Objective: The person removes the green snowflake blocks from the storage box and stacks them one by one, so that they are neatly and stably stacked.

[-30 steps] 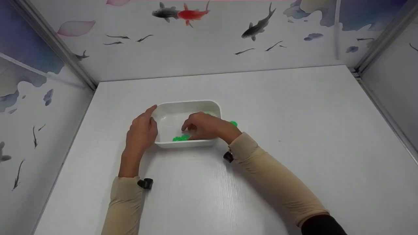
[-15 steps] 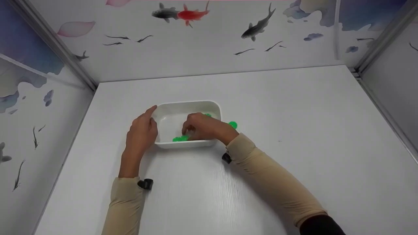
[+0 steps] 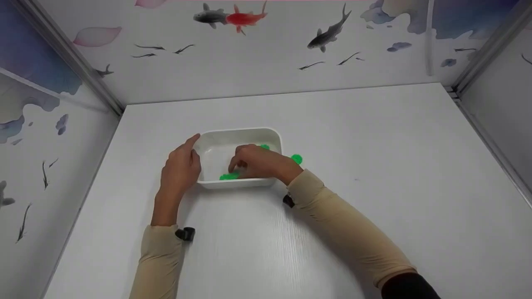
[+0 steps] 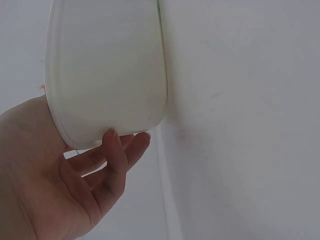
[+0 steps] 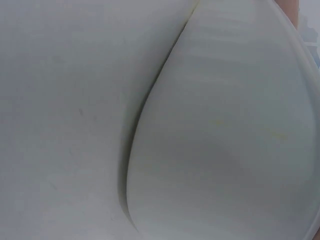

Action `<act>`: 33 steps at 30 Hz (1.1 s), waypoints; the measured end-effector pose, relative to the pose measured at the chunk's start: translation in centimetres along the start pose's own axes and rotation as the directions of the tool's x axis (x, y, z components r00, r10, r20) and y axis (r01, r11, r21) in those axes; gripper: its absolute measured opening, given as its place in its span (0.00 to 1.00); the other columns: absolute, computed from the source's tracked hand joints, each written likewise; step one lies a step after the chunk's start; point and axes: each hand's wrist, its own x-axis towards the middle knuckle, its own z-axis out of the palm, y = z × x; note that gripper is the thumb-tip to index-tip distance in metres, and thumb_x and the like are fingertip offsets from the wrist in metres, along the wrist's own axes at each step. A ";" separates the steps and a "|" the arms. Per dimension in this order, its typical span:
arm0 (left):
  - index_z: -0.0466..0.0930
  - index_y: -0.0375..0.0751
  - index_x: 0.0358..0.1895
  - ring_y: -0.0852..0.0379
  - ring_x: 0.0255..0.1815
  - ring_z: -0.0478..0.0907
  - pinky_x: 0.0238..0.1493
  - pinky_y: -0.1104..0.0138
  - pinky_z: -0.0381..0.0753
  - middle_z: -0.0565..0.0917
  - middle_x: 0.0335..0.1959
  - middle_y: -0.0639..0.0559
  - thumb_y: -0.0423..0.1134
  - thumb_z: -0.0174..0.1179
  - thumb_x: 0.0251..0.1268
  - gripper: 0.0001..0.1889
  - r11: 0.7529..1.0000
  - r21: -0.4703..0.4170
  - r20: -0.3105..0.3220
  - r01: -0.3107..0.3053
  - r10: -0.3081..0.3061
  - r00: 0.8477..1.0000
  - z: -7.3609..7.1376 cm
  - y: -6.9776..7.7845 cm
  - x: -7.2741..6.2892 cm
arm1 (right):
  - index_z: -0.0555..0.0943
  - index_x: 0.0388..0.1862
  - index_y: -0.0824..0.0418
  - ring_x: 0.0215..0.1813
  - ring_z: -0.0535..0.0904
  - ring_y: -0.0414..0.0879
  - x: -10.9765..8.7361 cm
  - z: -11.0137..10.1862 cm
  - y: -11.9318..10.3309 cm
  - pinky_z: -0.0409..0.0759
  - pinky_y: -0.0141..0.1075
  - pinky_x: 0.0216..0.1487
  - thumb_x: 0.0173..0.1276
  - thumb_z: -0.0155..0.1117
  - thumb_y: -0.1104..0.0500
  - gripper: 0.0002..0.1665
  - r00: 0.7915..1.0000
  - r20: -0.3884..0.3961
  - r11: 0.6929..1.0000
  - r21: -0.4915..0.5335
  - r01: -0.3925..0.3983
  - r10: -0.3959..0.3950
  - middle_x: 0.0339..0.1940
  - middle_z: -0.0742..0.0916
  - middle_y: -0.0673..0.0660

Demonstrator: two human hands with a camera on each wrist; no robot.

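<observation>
Head view: a white tray (image 3: 239, 183) rests flat on the white table (image 3: 249, 245). The left hand (image 3: 180, 168) is positioned at the left end of the tray, with the index finger extended along that end to the far left corner. Per the left wrist view, this hand grips the tray end: the thumb side lies over the rim and the other fingers bend against the outside of the wall. The right hand (image 3: 258, 161) is inside the tray, palm down, fingers bent toward the base. Its fingertips are at the small green pieces (image 3: 227, 177) beside the near wall; whether they are clamped on a piece cannot be told, since the hand covers the contact area. A second green item (image 3: 264, 146) is located inside the tray near the far wall, toward the right end, and is partly hidden by the hand. A round green piece (image 3: 296, 159) lies on the table just outside the right end, near the right wrist. Right wrist view: the outer wall of the tray fills most of the right side, with the table surface alongside.
</observation>
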 end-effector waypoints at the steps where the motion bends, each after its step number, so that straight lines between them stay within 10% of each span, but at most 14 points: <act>1: 0.66 0.50 0.84 0.40 0.76 0.79 0.65 0.42 0.84 0.77 0.79 0.42 0.36 0.45 0.87 0.28 1.000 0.003 -0.001 0.001 -0.001 1.000 0.0 0.0 0.0 | 0.93 0.55 0.54 0.50 0.84 0.48 0.0 0.0 0.0 0.83 0.39 0.56 0.72 0.77 0.60 0.14 1.000 0.000 1.000 0.004 0.010 -0.010 0.49 0.92 0.54; 16: 0.66 0.50 0.85 0.41 0.79 0.75 0.69 0.41 0.81 0.76 0.80 0.43 0.37 0.45 0.87 0.28 1.000 0.005 0.000 0.009 -0.009 1.000 0.1 0.1 0.0 | 0.92 0.54 0.59 0.48 0.85 0.45 0.4 0.1 -0.3 0.85 0.39 0.58 0.72 0.77 0.56 0.15 1.000 -0.012 0.997 -0.074 -0.027 0.026 0.47 0.93 0.54; 33: 0.65 0.50 0.85 0.41 0.73 0.81 0.61 0.43 0.86 0.77 0.79 0.42 0.36 0.45 0.87 0.28 1.000 -0.013 0.005 0.000 0.000 1.000 0.1 -0.1 0.1 | 0.87 0.65 0.61 0.54 0.90 0.46 -1.5 -2.6 -0.3 0.89 0.41 0.58 0.74 0.73 0.59 0.22 0.992 -0.123 0.994 0.098 0.047 -0.035 0.58 0.91 0.55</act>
